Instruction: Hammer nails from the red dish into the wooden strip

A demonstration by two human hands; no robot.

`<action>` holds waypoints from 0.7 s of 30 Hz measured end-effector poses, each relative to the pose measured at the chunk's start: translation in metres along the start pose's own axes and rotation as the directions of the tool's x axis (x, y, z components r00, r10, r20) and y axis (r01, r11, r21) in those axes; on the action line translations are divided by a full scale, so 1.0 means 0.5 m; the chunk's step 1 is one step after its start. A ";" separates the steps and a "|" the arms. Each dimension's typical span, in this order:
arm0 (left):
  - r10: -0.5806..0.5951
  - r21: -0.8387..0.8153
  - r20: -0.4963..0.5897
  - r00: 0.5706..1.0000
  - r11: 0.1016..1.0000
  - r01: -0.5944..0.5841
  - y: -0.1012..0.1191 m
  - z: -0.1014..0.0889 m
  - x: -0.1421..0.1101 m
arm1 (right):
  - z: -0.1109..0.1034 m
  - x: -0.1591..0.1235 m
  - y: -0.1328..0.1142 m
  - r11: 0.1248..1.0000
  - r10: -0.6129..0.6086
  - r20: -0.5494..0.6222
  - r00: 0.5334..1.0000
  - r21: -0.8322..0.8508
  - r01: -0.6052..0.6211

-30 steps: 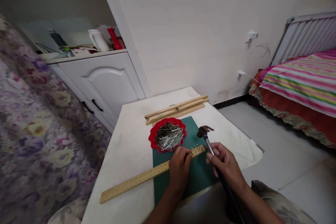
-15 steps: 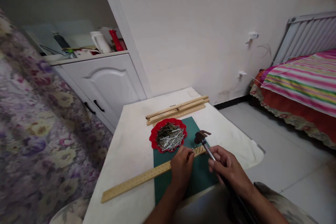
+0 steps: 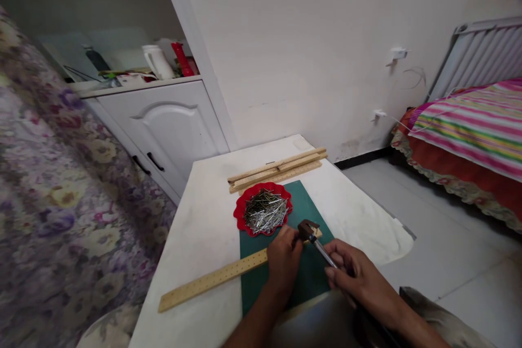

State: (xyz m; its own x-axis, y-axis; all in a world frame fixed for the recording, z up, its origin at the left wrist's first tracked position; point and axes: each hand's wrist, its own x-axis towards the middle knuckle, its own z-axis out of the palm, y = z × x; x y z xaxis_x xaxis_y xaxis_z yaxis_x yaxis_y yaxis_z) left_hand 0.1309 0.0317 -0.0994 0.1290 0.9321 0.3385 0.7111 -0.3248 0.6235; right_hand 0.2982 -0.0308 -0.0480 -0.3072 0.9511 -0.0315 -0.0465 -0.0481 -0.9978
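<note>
My right hand (image 3: pixel 355 274) grips the metal handle of a hammer (image 3: pixel 309 230), whose dark head is down on the right end of a long wooden strip (image 3: pixel 212 278). The strip lies slanted across a green mat (image 3: pixel 306 204) and shows a row of small nail dots. My left hand (image 3: pixel 283 258) rests on the strip just left of the hammer head, fingertips pinched close to it; whether they hold a nail is hidden. A red scalloped dish (image 3: pixel 262 211) heaped with loose nails sits just beyond my left hand.
Several more wooden strips (image 3: pixel 277 168) lie stacked at the far end of the white table (image 3: pixel 204 234). A white cabinet (image 3: pixel 163 125) with clutter on top stands to the left, flowered fabric (image 3: pixel 49 185) nearer left, and a striped bed (image 3: pixel 468 130) and radiator to the right.
The hammer head has come down from above the mat onto the strip's right end, beside my left fingertips. My left hand has stayed on the strip.
</note>
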 end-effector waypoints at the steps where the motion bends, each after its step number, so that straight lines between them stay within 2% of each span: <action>1: -0.002 -0.003 0.003 1.000 1.000 0.002 0.000 0.000 0.000 | 0.000 -0.001 0.001 1.000 -0.002 -0.002 1.000 0.003 0.002; 16: -0.014 -0.007 0.003 1.000 1.000 0.014 0.002 -0.001 -0.001 | 0.000 -0.002 0.003 1.000 0.024 0.031 0.999 0.015 -0.025; 21: -0.006 -0.061 0.019 1.000 0.998 0.007 0.008 -0.009 -0.001 | -0.011 -0.002 -0.006 0.999 0.021 0.019 1.000 0.032 -0.022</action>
State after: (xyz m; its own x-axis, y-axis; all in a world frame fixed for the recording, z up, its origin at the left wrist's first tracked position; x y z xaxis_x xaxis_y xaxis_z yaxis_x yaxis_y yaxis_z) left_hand 0.1308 0.0292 -0.0938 0.1383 0.9369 0.3211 0.6685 -0.3275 0.6677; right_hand 0.3037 -0.0299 -0.0455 -0.3258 0.9440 -0.0517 -0.0701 -0.0787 -0.9944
